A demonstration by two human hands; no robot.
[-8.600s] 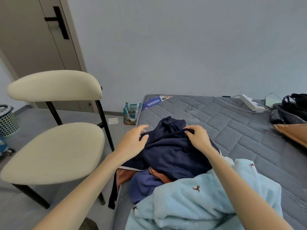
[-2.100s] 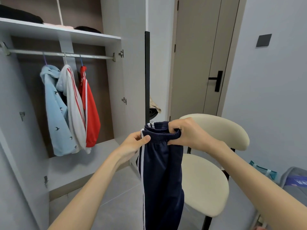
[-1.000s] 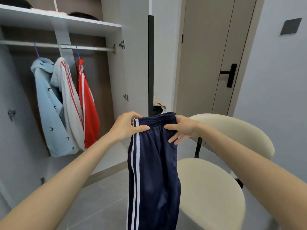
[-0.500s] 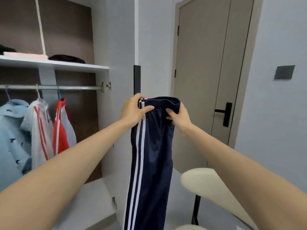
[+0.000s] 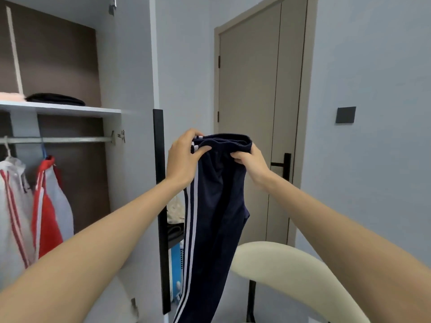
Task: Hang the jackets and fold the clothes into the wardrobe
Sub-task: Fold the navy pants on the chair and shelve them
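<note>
Navy track pants (image 5: 214,220) with white side stripes hang straight down in front of me, held up by the waistband. My left hand (image 5: 184,157) pinches the left end of the waistband by the stripes. My right hand (image 5: 250,160) grips the right end, fingers curled into the fabric. To the left stands the open wardrobe (image 5: 130,159), with a white red-striped jacket (image 5: 14,206) and a red jacket (image 5: 47,206) hanging on its rail (image 5: 70,139). Folded dark clothes (image 5: 54,99) lie on the shelf (image 5: 70,110) above the rail.
The wardrobe door's black edge (image 5: 161,206) stands upright just left of the pants. A cream chair back (image 5: 291,271) is at the lower right, below my right arm. Behind it is a closed beige room door (image 5: 256,113) with a black handle (image 5: 285,165).
Since the bed, I have turned to the wardrobe with the pants. Over the last second both hands lifted the waistband higher, and my view rose with them.
</note>
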